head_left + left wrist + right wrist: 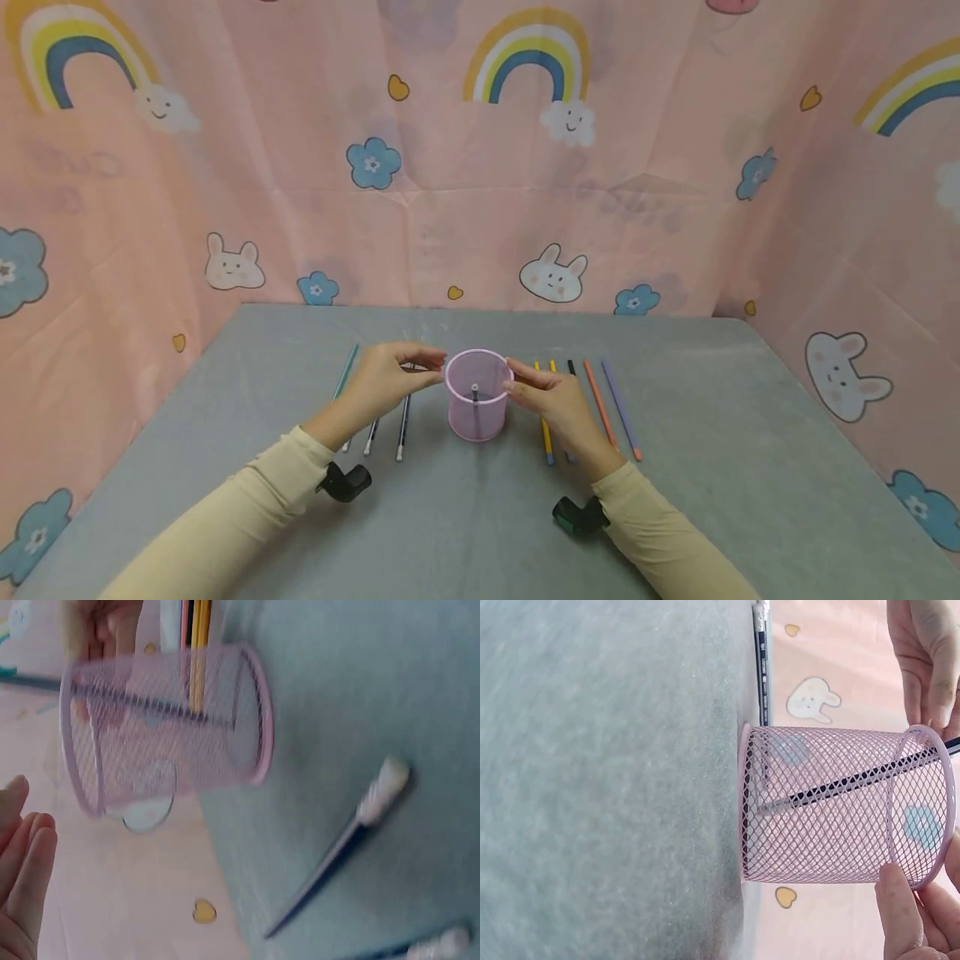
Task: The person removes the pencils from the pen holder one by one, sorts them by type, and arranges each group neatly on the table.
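Note:
A pink mesh pencil cup (477,421) stands upright on the grey table. One dark pencil (840,784) leans inside it, its pale end at the bottom and its other end sticking out past the rim. My right hand (558,404) holds the cup's rim from the right; in the right wrist view its thumb (898,907) lies against the mesh. Left of the cup is my left hand (386,379), fingers loosely bent near the rim, with nothing in them. The left wrist view shows a gap between its fingertips (41,832) and the cup.
Left of the cup lie a teal pencil (346,371) and dark pencils (403,429) with pale ends, partly behind the left hand. To the right lie yellow pencils (547,437), a black one (572,367), an orange one (597,400) and a purple one (621,408). A patterned pink curtain (450,225) hangs behind.

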The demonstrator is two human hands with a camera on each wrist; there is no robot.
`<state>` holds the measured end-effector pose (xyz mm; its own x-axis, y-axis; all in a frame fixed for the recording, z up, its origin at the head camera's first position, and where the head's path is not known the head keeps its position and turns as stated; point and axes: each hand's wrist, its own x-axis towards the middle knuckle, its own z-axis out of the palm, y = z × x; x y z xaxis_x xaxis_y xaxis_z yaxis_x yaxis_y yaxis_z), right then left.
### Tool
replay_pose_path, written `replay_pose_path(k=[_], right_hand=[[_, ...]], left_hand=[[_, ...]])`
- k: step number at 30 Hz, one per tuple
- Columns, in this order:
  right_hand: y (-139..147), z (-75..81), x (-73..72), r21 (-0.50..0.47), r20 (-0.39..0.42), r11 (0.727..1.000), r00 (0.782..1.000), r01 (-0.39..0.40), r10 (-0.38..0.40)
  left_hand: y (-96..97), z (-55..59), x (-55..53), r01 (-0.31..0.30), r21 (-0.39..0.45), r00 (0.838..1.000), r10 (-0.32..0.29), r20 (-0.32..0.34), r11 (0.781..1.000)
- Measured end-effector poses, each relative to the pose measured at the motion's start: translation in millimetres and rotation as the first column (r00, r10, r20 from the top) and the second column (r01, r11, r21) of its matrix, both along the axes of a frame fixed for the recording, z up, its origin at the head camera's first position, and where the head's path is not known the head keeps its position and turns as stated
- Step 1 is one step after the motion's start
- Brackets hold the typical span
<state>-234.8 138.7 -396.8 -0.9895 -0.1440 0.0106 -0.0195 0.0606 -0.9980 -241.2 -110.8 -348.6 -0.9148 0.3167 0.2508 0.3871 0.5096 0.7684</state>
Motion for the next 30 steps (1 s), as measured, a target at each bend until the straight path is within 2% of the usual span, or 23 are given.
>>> replay_pose_path(k=[5, 11, 14, 21, 30], right_hand=[[-1, 0.4, 0.3, 0.011, -0.001, 1.000, 1.000, 0.005, -0.005], [-1, 0.0, 0.2, 0.025, -0.008, 1.000, 1.000, 0.004, -0.004], [0, -0.4, 0.1, 0.018, -0.006, 1.000, 1.000, -0.001, 0.001], [0, -1.4, 0.3, 0.014, -0.006, 1.000, 1.000, 0.002, -0.002], [0, -1.9, -0.7, -0.009, -0.013, 1.000, 1.000, -0.003, 0.003]], left_hand=[[7.6, -2.4, 8.9, 0.088, 0.000, 0.996, -0.088, -0.031, 0.996], [15.3, -7.8, 12.6, 0.170, 0.036, 0.983, -0.167, -0.071, 0.985], [19.7, -10.3, 13.3, 0.187, 0.027, 0.979, -0.184, -0.089, 0.982], [28.8, -13.9, 11.6, 0.222, 0.029, 0.972, -0.219, -0.087, 0.975], [34.6, -16.2, 13.3, 0.222, 0.033, 0.969, -0.217, -0.115, 0.975]])
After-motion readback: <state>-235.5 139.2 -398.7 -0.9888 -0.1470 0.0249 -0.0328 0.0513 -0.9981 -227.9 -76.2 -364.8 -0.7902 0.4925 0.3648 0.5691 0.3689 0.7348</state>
